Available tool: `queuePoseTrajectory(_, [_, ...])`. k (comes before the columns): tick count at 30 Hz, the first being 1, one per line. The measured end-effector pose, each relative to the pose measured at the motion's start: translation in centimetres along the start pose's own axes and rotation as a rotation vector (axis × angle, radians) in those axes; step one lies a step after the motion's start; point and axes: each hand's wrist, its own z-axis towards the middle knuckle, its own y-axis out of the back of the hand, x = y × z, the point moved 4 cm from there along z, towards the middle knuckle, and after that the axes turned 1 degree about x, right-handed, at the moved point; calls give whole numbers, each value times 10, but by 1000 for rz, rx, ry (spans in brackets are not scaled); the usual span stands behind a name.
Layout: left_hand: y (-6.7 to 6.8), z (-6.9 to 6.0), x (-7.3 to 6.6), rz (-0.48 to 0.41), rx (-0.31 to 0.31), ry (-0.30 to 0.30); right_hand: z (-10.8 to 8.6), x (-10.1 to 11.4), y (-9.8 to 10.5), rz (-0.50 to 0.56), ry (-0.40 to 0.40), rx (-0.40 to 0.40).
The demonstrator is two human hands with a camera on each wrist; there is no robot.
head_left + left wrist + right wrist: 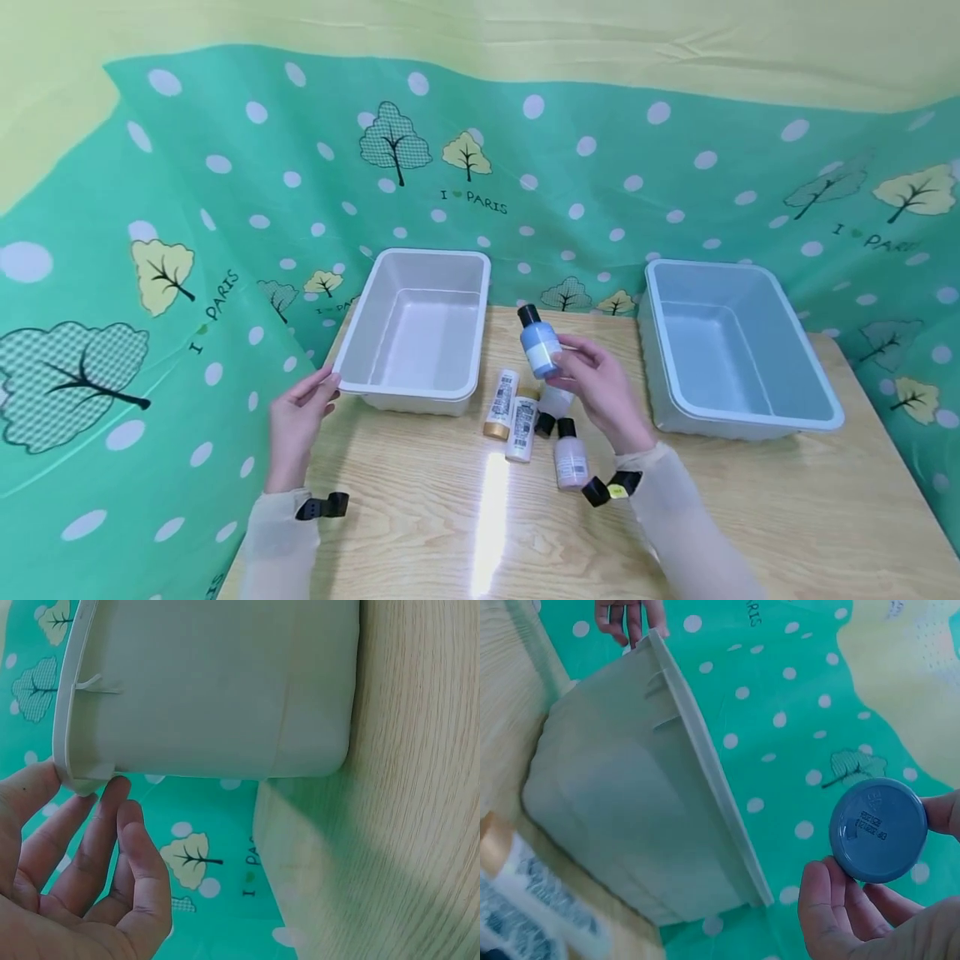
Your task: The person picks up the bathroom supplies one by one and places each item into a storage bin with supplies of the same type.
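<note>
right hand (603, 392) gripped a blue black-capped bottle (539, 345) with curled fingers, tilted above four bottles (522, 427) on the wooden table (420, 508), left hand (296, 423) pinched the white plastic bin (407, 391) at its rim corner

Smooth plastic blue bottle (537, 342)

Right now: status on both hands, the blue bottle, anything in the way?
Left hand pinching white bin at rim corner. Right hand holding blue bottle, raised off table. White bin's opening looks unobstructed.
</note>
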Motion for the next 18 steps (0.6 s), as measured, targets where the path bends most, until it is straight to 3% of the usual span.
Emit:
queuePoseTrajectory(8, [1,1,2,2,-25,-36,55,35,-64,39,10,92])
queuePoseTrajectory(13, [1,2,4,22,-28,-51,88,48,-106,3,-35,65])
queuePoseTrajectory(18, [-1,2,4,32,-27,-48,119,44,-138,-51,-86,6])
